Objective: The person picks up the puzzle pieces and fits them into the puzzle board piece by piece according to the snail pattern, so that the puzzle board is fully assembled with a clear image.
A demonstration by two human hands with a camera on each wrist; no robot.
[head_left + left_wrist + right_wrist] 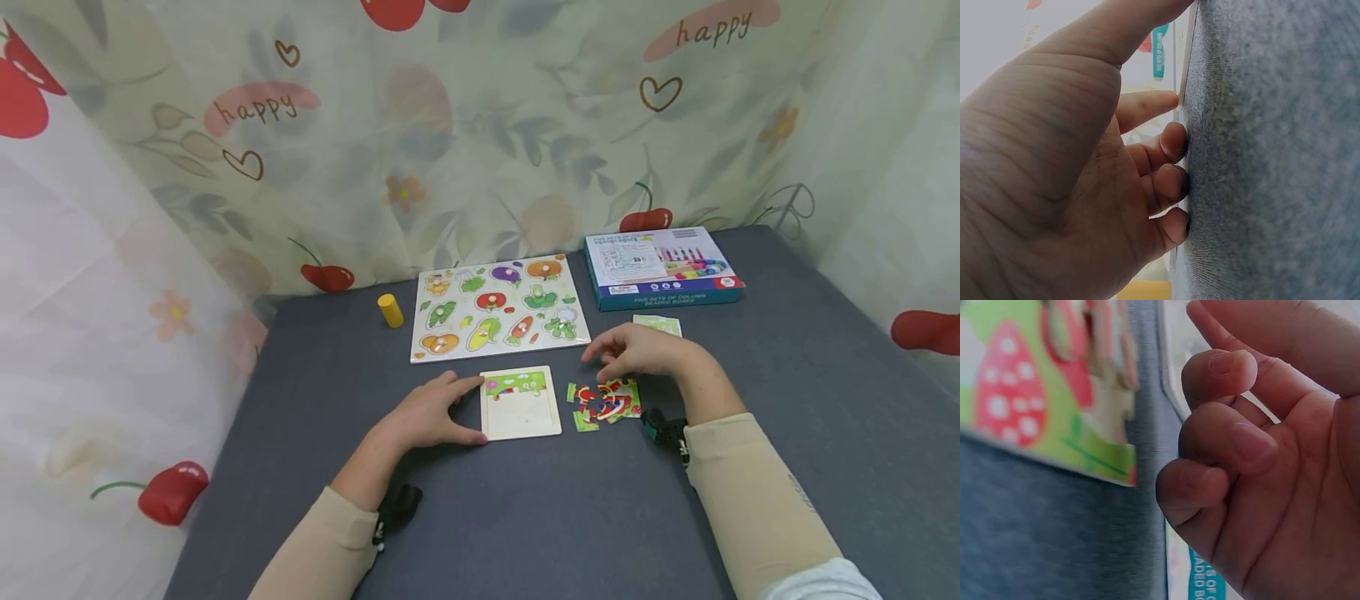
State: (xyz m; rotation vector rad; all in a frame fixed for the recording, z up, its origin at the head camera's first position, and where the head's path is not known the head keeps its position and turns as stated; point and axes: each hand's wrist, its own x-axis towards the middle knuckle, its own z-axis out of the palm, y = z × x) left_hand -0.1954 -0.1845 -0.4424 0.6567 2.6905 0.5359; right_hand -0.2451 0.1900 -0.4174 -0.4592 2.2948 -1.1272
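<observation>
A small square puzzle tray (522, 417) lies flat, with green pieces (517, 383) along the upper part of its recess. At the tray's left side my left hand (427, 412) spreads thumb and index finger to its two corners. Its other fingertips (1174, 181) rest near the tabletop in the left wrist view. My right hand (641, 348) hovers just beyond a heap of loose puzzle pieces (618, 400), fingers loosely bent and nothing between them. Close up, a piece with a white-dotted red shape (1010, 387) shows beside this hand.
Behind the tray lies a vegetable picture board (501, 310), with a yellow cylinder (390, 311) to its left. A boxed bead set (663, 268) stands at the back right. Partly behind my right hand is a green printed card (660, 323). A patterned curtain (480, 167) borders the grey table (525, 525).
</observation>
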